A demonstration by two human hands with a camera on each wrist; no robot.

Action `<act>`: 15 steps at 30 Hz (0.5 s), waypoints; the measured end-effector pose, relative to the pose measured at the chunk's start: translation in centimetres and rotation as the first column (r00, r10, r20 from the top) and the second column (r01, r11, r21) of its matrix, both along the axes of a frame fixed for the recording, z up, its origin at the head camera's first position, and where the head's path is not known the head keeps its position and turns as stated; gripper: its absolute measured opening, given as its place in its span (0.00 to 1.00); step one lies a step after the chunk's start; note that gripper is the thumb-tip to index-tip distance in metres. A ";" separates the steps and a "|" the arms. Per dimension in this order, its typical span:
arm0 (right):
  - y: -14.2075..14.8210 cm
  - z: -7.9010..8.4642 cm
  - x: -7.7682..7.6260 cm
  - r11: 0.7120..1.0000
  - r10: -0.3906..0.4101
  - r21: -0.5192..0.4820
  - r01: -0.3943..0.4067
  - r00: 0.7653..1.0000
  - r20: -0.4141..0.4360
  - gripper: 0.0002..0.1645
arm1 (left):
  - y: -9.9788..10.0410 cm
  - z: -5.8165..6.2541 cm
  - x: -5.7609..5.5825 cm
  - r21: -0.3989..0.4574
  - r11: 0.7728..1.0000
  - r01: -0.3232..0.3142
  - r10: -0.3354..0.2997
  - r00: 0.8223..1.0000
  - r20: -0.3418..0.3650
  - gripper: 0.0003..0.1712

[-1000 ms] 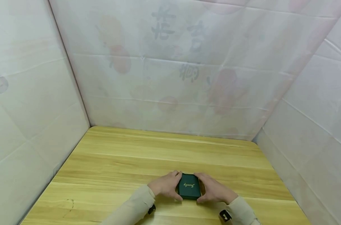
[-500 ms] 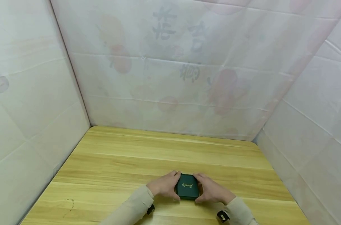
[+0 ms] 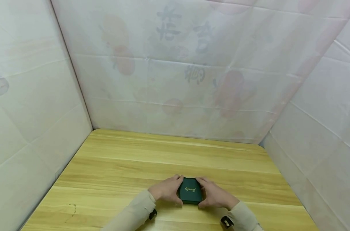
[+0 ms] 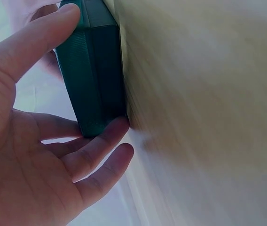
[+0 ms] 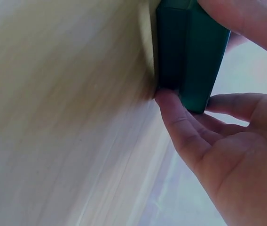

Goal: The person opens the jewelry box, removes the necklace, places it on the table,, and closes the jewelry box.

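A small dark green jewelry box [image 3: 190, 191] sits on the wooden table near the front, its gold lettering upside down in the head view. My left hand [image 3: 166, 190] grips its left side, the thumb at the near corner and the fingers at the far one. On the opposite side my right hand [image 3: 216, 194] holds it the same way. In the left wrist view, fingertips press the end of the green box [image 4: 92, 70] close to the tabletop. The right wrist view shows the box [image 5: 192, 56] between thumb and fingers, with a seam along its side.
The wooden table [image 3: 128, 166] has rounded back corners and a dark curved mark [image 3: 74, 209] at the left. Pale printed fabric walls [image 3: 175, 86] enclose its back and both sides. Black wrist devices [image 3: 226, 222] sit at both cuffs.
Both hands and the jewelry box have shifted slightly to the left. The grip at the box's sides stays the same.
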State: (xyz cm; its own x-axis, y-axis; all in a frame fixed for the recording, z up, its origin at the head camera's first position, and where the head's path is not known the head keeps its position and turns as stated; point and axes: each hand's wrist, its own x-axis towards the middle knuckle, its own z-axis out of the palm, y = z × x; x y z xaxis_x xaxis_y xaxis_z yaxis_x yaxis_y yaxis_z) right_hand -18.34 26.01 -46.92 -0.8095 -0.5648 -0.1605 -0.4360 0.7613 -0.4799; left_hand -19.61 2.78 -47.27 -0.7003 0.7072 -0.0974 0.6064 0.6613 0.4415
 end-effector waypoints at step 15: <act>-1.0 -0.1 -0.2 1.000 0.017 -0.019 -0.017 1.000 0.023 0.60 | -0.8 -0.1 -0.1 -0.007 1.000 -0.007 0.007 1.000 0.009 0.58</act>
State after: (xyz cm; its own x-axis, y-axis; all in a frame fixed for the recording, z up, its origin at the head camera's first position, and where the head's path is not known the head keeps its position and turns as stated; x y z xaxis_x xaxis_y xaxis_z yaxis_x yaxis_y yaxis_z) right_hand -18.58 25.05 -47.01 -0.7961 -0.5814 -0.1680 -0.4374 0.7446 -0.5042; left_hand -19.69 2.01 -47.35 -0.7040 0.7018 -0.1089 0.5978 0.6684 0.4426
